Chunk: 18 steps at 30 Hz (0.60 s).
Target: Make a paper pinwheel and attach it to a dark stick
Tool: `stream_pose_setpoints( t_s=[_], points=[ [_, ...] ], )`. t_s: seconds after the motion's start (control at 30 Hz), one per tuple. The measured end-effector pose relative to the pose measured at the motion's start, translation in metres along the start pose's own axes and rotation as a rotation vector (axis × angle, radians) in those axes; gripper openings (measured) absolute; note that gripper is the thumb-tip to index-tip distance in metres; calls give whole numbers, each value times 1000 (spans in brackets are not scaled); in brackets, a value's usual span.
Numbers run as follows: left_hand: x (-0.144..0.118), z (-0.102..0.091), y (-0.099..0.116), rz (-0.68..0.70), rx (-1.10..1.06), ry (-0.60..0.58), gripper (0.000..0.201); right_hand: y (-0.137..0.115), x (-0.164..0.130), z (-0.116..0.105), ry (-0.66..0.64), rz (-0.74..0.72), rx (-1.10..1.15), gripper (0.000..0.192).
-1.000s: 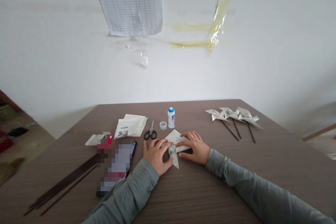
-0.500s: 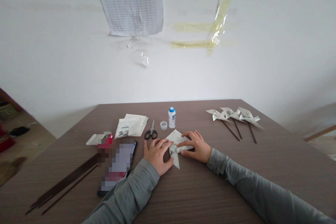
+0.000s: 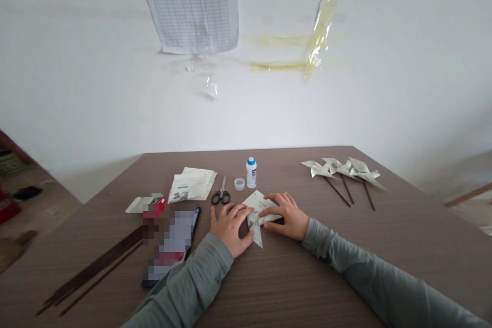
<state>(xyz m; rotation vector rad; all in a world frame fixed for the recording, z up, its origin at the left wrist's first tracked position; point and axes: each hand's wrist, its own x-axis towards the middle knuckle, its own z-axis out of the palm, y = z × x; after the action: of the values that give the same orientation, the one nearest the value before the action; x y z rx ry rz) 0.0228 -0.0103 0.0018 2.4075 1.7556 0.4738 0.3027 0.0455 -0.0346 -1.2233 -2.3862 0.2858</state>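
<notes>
A small printed paper square [image 3: 255,200], partly folded with a pointed flap toward me, lies on the brown table [image 3: 292,277]. My left hand [image 3: 229,228] presses flat on its left side, fingers spread. My right hand [image 3: 285,215] holds down its right side, fingertips on a folded flap. A small glue bottle with a blue cap [image 3: 251,172] stands just beyond, its clear cap [image 3: 239,184] beside it. Black-handled scissors [image 3: 221,194] lie left of the cap.
Three finished paper pinwheels on dark sticks [image 3: 345,172] lie at the back right. A stack of printed sheets [image 3: 191,183] and a small open box [image 3: 144,203] sit at the left, with a phone [image 3: 171,243] and several dark sticks [image 3: 94,269] nearer me. The wall stands behind the table.
</notes>
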Motion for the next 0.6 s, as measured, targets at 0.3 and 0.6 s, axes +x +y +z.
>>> stream_pose_setpoints(
  t_s=[0.3,0.6],
  points=[
    [0,5,0,3,24,9,70,-5,-1,-4,-16,36,-27,31],
    [-1,2,-1,10,-11,20,67,8,-2,6,-12,45,42,27]
  ],
)
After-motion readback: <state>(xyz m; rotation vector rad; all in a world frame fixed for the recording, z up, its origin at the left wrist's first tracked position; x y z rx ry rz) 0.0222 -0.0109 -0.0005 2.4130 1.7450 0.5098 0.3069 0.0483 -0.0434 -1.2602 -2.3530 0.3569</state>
